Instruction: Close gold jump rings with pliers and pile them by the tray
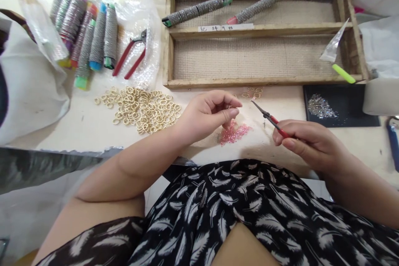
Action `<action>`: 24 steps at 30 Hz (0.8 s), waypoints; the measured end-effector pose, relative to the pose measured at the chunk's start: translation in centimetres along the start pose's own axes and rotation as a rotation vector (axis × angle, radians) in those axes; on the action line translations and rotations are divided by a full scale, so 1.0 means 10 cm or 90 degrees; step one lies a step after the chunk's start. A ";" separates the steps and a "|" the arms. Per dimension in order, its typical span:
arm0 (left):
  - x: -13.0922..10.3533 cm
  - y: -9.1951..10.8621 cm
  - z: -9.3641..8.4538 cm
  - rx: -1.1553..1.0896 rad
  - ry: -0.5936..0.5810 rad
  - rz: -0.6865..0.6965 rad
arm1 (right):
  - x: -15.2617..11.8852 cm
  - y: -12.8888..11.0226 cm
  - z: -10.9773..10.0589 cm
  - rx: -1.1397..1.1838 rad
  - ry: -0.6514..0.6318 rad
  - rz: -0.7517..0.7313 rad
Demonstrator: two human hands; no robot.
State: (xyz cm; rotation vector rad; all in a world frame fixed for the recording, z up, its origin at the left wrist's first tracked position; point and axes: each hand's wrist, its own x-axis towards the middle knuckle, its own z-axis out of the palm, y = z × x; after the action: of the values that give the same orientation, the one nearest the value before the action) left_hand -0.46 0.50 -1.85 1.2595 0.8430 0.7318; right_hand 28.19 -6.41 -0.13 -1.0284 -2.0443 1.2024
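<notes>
One left hand (215, 110) curling, seemingly pinching a small ring (230, 107), one right hand (307, 143) gripping a red-handled tool (274, 121), pink beads (233, 134) lying near the bench's (84, 126) front edge

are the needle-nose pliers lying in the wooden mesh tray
No, the right hand holds the needle-nose pliers by their red handles, outside the wooden mesh tray.

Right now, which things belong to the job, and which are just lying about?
Probably the job:
red-handled metal pliers in the right hand
sparkly pink bits near the left hand
piled gold oval rings

Seemingly lying about:
idle red-handled pliers on clear plastic
mesh-bottomed wooden tray
silver-wrapped rods
</notes>
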 end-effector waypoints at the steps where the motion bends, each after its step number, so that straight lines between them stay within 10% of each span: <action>1: -0.01 0.01 0.01 -0.014 0.007 0.003 | 0.00 0.01 0.00 -0.004 0.002 -0.009; 24: -0.07 0.03 0.03 0.112 0.046 0.124 | 0.00 0.00 -0.02 -0.033 -0.036 -0.049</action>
State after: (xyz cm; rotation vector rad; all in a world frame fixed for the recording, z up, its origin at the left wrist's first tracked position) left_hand -0.55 -0.17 -1.45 1.4945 0.8656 0.8766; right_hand 28.28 -6.32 -0.03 -0.9408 -2.1493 1.1568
